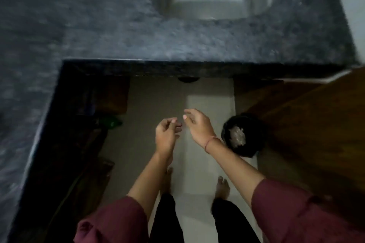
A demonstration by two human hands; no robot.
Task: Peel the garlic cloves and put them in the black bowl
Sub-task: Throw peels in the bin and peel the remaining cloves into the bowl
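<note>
Fingers on your left hand curl toward thumb, pinch unclear in blur. Right hand loose, empty. Both below worktop front edge, near bin.

A dark speckled stone countertop runs across the top and down the left side, with a pale sink basin sunk into it. Below, the light tiled floor carries a round black bin holding pale scraps. Also on the floor are a blurred green object at the left, and the person's left foot and right foot.
</note>
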